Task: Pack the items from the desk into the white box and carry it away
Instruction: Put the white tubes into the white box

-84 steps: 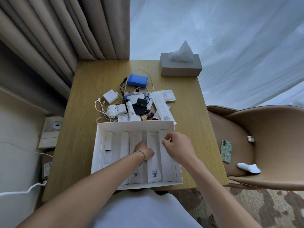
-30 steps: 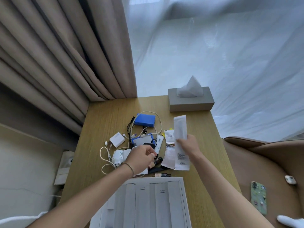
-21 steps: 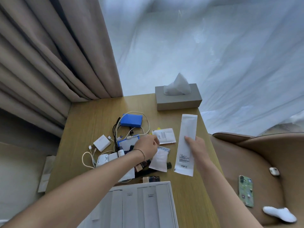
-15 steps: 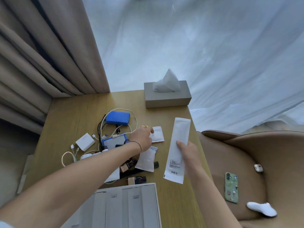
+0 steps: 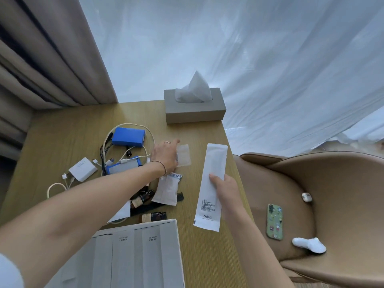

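My right hand (image 5: 225,189) holds a long white paper sachet (image 5: 211,183) above the desk's right side, thumb on top of it. My left hand (image 5: 166,155) reaches over the pile and lies on a small flat white packet (image 5: 184,155) on the desk; whether it grips the packet is hidden. The white box (image 5: 174,246) stands at the near edge with several long white sachets lying inside. On the desk lie a blue power bank (image 5: 128,137), a white charger (image 5: 82,169), cables, a white wrapped sachet (image 5: 168,189), small brown bottles (image 5: 153,216) and a black comb.
A grey tissue box (image 5: 195,112) stands at the desk's far edge. To the right is a tan chair (image 5: 332,204) holding a green phone (image 5: 274,221), a white earbud case and a white sock. Curtains hang behind the wooden desk (image 5: 62,134).
Both hands left the box and moved to the pile. My right hand picked up the long sachet and drew it right; my left hand moved right onto the small packet.
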Action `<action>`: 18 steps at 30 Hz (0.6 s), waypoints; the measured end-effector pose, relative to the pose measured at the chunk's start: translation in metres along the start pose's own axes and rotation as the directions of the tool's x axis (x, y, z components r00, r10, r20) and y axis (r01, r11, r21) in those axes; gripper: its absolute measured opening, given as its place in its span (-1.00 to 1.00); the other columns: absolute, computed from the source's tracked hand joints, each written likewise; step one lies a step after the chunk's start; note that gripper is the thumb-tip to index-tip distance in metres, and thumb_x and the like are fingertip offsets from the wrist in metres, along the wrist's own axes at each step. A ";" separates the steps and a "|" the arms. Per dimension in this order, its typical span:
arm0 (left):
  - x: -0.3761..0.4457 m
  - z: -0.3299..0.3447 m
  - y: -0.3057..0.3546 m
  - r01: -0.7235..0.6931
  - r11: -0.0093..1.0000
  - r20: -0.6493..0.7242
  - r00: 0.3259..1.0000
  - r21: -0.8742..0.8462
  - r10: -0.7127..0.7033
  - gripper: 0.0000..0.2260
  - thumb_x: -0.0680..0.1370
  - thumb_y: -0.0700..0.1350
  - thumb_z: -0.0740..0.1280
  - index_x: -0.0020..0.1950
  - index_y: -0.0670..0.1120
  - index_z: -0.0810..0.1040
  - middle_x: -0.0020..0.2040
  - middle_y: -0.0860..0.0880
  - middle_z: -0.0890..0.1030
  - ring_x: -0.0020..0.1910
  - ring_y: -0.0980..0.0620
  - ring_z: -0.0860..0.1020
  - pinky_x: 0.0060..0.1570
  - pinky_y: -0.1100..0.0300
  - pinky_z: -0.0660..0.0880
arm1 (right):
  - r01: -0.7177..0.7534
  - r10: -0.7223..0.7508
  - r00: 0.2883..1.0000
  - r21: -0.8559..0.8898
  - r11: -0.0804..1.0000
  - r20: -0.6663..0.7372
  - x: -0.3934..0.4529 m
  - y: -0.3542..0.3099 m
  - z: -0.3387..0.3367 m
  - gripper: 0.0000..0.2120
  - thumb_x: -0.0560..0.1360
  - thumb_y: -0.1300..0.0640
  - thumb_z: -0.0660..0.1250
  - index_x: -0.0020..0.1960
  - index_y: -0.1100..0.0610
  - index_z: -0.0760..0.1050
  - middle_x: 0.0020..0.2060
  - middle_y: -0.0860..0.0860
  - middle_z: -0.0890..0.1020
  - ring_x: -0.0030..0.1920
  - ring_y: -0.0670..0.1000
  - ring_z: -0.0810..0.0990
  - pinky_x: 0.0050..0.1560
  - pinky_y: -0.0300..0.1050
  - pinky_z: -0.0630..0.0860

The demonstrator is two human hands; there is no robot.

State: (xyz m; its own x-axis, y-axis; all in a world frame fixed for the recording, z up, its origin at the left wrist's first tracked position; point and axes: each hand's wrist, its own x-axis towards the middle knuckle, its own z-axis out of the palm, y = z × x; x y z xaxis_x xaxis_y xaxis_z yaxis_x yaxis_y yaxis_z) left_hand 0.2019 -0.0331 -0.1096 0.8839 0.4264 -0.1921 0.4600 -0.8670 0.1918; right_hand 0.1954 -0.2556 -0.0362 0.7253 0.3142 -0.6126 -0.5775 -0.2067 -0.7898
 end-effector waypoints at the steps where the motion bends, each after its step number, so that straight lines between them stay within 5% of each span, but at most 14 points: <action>1: -0.002 -0.003 0.001 0.019 0.998 -0.002 1.000 -0.067 -0.019 -0.36 0.44 -0.07 0.51 0.47 0.05 0.33 0.15 -0.09 0.61 0.07 -0.11 0.57 0.05 0.03 0.51 | 0.009 -0.009 1.000 -0.012 1.000 0.013 -0.003 -0.001 0.000 -0.85 0.62 0.11 0.30 -0.04 0.15 0.60 -0.31 0.00 0.68 -0.34 -0.03 0.67 -0.34 -0.14 0.61; 10: -0.051 -0.065 -0.001 0.023 0.892 -0.110 0.991 -0.451 -0.081 -0.85 0.53 0.01 0.41 -0.07 -0.06 0.59 -0.14 -0.08 0.61 -0.13 -0.11 0.57 -0.19 0.10 0.49 | 0.172 -0.159 0.976 -0.079 0.982 0.151 -0.056 -0.027 0.025 -0.84 0.59 0.03 0.35 0.01 0.09 0.65 -0.22 0.02 0.73 -0.27 -0.01 0.70 -0.29 -0.15 0.59; 14: -0.091 -0.094 -0.012 0.041 0.700 -0.152 0.965 -0.713 -0.212 -0.84 0.52 -0.05 0.43 -0.23 0.03 0.51 -0.30 0.08 0.58 -0.29 0.04 0.57 -0.39 0.23 0.39 | 0.242 -0.229 0.948 -0.032 0.970 0.219 -0.084 -0.029 0.040 -0.91 0.55 0.08 0.44 -0.02 0.09 0.69 -0.13 0.07 0.75 -0.18 0.05 0.72 -0.15 -0.03 0.67; 18: -0.141 -0.121 -0.031 0.033 0.508 -0.156 0.932 -0.861 -0.326 -0.93 0.52 -0.12 0.46 -0.14 -0.06 0.61 -0.27 0.06 0.63 -0.29 0.13 0.58 -0.41 0.43 0.42 | 0.264 -0.259 0.930 0.017 0.964 0.260 -0.113 -0.019 0.058 -0.91 0.51 0.18 0.47 -0.01 0.16 0.71 -0.11 0.10 0.76 -0.18 0.04 0.74 -0.24 -0.20 0.61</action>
State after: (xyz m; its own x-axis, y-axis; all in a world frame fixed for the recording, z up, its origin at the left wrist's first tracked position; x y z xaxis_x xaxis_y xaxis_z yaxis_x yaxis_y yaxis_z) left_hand 0.0732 -0.0354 0.0276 0.6872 0.7208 -0.0911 0.3363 -0.2045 0.9193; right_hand 0.1026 -0.2337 0.0501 0.7265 0.5871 -0.3570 -0.3718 -0.1012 -0.9228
